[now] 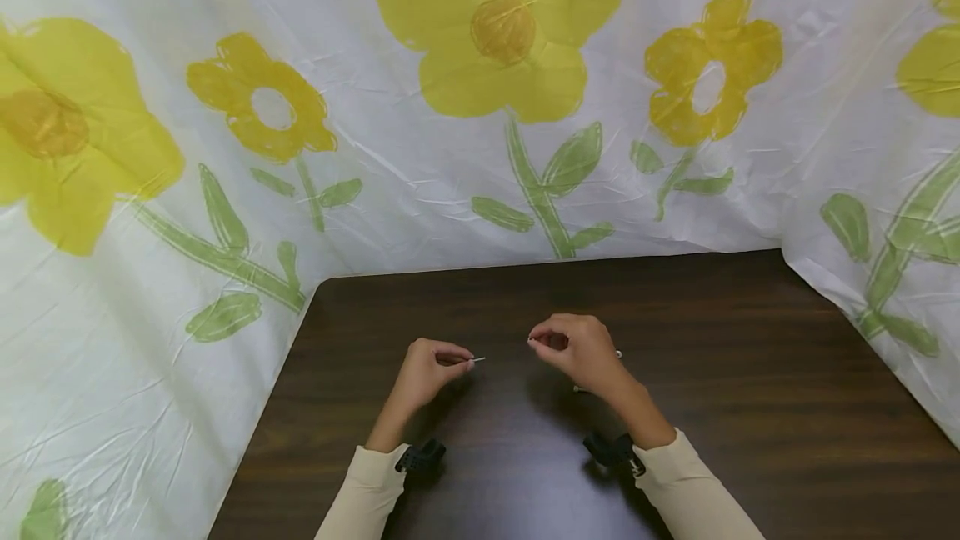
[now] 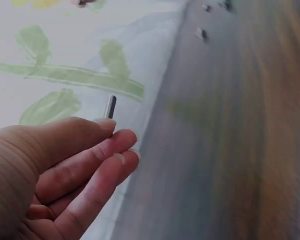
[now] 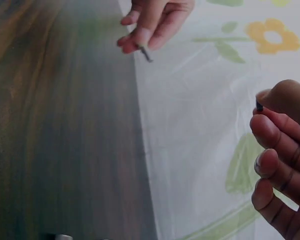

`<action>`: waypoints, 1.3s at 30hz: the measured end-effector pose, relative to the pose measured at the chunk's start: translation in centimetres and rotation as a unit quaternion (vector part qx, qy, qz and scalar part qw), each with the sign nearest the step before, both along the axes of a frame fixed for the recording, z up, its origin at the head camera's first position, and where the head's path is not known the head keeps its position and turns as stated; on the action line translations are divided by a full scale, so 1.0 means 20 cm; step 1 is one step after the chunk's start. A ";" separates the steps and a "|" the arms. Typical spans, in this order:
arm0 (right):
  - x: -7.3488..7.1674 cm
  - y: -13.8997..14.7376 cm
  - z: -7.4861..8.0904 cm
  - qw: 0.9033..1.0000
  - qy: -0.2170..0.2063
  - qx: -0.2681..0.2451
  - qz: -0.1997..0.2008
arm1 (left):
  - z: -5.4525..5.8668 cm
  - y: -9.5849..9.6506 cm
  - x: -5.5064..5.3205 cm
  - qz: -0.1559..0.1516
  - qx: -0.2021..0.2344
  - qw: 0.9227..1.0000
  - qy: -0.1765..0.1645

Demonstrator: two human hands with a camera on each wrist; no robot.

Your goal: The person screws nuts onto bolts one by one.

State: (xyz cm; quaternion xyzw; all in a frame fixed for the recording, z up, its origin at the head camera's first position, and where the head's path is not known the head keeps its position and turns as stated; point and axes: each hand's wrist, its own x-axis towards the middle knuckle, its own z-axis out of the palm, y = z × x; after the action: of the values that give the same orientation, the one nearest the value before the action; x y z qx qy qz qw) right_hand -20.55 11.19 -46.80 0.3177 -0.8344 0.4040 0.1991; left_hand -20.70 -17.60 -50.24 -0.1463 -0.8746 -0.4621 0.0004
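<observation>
My left hand (image 1: 429, 369) pinches a small metal bolt (image 2: 110, 107) between thumb and fingertips. Its thin, silvery shank sticks out past the fingers, while its other end is hidden. Across a short gap, my right hand (image 1: 581, 348) holds a tiny dark piece (image 3: 259, 106) between thumb and index finger. Most of that piece is covered, so its kind cannot be told. The other right fingers are loosely bent in the right wrist view. Both hands are above the dark table, and the bolt and the dark piece are apart.
Small metal pieces lie on the brown wooden table (image 1: 750, 407), one piece (image 1: 618, 353) right of my right hand and another piece (image 1: 577, 389) below it. A white cloth (image 1: 360, 215) with yellow flowers hangs along the back and sides. Each wrist wears a black strap (image 1: 422, 456).
</observation>
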 end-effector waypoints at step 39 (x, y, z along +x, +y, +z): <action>0.20 -0.03 0.37 0.965 0.020 -0.252 0.077 | 0.53 0.36 0.17 -0.082 0.246 0.952 0.164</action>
State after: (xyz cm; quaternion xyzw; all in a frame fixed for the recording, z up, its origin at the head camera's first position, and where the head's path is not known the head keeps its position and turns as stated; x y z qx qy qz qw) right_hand -16.45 10.61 -39.35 0.3285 -0.6748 0.6085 0.2579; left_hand -17.26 -10.46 -39.64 -0.2865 -0.7071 -0.6307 0.1420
